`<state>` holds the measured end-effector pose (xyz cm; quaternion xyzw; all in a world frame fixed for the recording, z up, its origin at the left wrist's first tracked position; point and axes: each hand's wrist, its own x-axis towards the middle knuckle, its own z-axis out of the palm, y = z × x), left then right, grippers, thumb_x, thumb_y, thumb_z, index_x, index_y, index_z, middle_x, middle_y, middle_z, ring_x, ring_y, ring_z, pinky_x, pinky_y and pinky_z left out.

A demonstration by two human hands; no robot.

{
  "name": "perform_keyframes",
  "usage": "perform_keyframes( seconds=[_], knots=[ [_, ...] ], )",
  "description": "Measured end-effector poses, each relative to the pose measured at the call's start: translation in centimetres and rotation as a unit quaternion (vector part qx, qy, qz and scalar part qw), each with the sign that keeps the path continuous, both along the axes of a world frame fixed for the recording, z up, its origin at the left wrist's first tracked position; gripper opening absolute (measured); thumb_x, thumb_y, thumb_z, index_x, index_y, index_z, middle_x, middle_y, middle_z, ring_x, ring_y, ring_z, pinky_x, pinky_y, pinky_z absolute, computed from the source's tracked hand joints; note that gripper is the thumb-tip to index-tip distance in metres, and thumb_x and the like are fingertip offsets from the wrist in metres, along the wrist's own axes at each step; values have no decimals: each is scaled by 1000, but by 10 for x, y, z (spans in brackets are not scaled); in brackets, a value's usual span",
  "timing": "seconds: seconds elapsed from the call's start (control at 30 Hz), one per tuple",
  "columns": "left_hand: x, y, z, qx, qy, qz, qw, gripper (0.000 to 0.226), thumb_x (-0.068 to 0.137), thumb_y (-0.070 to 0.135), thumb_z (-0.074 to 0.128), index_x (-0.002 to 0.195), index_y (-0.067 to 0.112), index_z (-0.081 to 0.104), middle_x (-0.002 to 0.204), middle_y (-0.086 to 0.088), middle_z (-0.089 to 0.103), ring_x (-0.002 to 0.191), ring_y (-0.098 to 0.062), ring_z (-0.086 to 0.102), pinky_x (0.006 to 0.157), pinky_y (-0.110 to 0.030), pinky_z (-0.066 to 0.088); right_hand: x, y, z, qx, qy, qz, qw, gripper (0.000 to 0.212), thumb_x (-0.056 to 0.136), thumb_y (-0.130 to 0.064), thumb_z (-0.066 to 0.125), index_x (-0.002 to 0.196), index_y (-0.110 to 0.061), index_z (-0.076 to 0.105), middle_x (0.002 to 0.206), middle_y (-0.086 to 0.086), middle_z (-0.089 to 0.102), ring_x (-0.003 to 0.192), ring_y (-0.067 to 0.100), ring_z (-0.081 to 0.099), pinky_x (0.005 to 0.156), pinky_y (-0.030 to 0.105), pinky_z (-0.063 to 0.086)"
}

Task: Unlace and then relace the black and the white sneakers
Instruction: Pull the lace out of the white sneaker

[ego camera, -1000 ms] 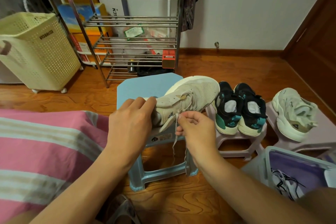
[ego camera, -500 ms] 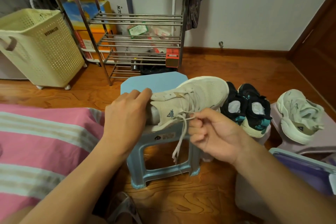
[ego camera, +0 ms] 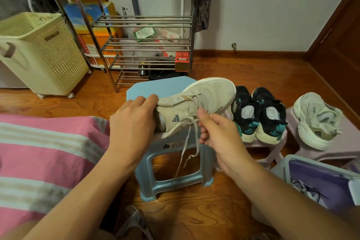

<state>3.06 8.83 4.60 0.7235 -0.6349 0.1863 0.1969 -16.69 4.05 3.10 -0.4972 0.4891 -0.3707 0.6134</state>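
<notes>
A white sneaker [ego camera: 206, 99] lies tilted on a light blue stool [ego camera: 161, 87], toe pointing away to the right. My left hand [ego camera: 132, 122] grips its heel end. My right hand [ego camera: 216, 132] pinches the white lace [ego camera: 187, 142] beside the sneaker's side, and two loose lace ends hang down in front of the stool. The pair of black sneakers [ego camera: 257, 115] with teal heels stands on a pale pink stool [ego camera: 272, 148] just to the right. A second white sneaker [ego camera: 315, 121] rests on another pale stool at far right.
A metal shoe rack [ego camera: 140, 31] stands behind the blue stool, a cream laundry basket [ego camera: 39, 52] to its left. A pink striped cloth [ego camera: 44, 152] covers the lower left. A lilac bin [ego camera: 319, 181] holding laces sits at lower right. A brown door [ego camera: 339, 45] bounds the right.
My right hand has moved right and up along the sneaker's side, drawing the lace out. The left hand still holds the heel; the view shifted slightly.
</notes>
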Motion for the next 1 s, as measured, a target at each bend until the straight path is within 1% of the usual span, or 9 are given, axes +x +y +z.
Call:
perform_keyframes(
  seconds=[0.17, 0.27, 0.37, 0.57, 0.67, 0.73, 0.77, 0.87, 1.0],
  knots=[
    [1, -3, -2, -4, -7, -5, 1000, 34, 87, 15, 36, 104, 11, 66, 71, -8, 59, 57, -29, 53, 46, -28, 27, 5, 2, -2, 10, -46, 43, 998, 17, 96, -29, 65, 97, -14, 73, 80, 4, 70, 76, 18, 64, 85, 40, 57],
    [3, -3, -3, -21, 0, -12, 1000, 38, 88, 19, 34, 104, 10, 67, 71, -8, 61, 56, -28, 53, 48, -26, 22, 9, 5, -5, -26, -53, 44, 997, 11, 94, -20, 67, 90, -20, 77, 79, 3, 67, 74, 16, 59, 81, 35, 54],
    [9, -5, -6, -31, -2, -6, 999, 37, 86, 18, 35, 103, 10, 67, 70, -8, 60, 55, -30, 53, 48, -24, 17, 5, 3, 0, 61, -150, 67, 985, 16, 90, -18, 67, 77, -12, 74, 76, 2, 65, 77, 16, 55, 82, 34, 49],
    [52, -18, -2, -38, 20, 67, 997, 19, 86, 14, 65, 103, 22, 65, 81, -7, 67, 68, -39, 63, 51, -38, 45, -18, -10, 10, 46, -278, 143, 949, 22, 81, -17, 71, 60, -13, 70, 94, 14, 68, 112, 31, 56, 109, 42, 38],
    [79, -16, -2, -43, 20, 118, 992, 20, 90, 17, 63, 109, 25, 66, 86, -11, 69, 76, -43, 65, 55, -41, 45, -26, -13, 7, 81, -365, 159, 914, 32, 88, -15, 62, 57, -12, 55, 57, 5, 54, 75, 26, 66, 96, 41, 50],
    [94, -13, -4, -53, 27, 141, 988, 18, 93, 22, 63, 111, 24, 68, 86, -15, 70, 76, -44, 64, 56, -40, 40, -35, -20, 8, 104, -266, 204, 936, 32, 97, -18, 50, 67, -10, 57, 45, -2, 36, 40, 13, 40, 59, 31, 51],
    [98, -11, -3, -63, 28, 145, 987, 17, 94, 24, 64, 110, 23, 68, 85, -16, 69, 76, -44, 64, 56, -41, 39, -40, -24, 6, 89, -145, 252, 953, 30, 99, -22, 49, 75, -10, 61, 46, -3, 33, 38, 12, 30, 45, 28, 35],
    [92, -7, -1, -67, -17, 116, 991, 14, 91, 20, 64, 104, 22, 66, 83, -10, 65, 74, -39, 62, 51, -41, 43, -48, -32, -10, 69, 186, 429, 881, 25, 105, -29, 47, 91, -15, 61, 56, -1, 42, 47, 16, 29, 45, 32, 16],
    [73, -7, -6, -59, -42, 82, 994, 13, 91, 22, 63, 103, 22, 60, 85, -3, 60, 78, -32, 57, 50, -43, 45, -48, -28, 0, 57, 261, 488, 831, 26, 107, -28, 43, 96, -9, 57, 74, 8, 65, 58, 23, 62, 54, 33, 52]
  ],
)
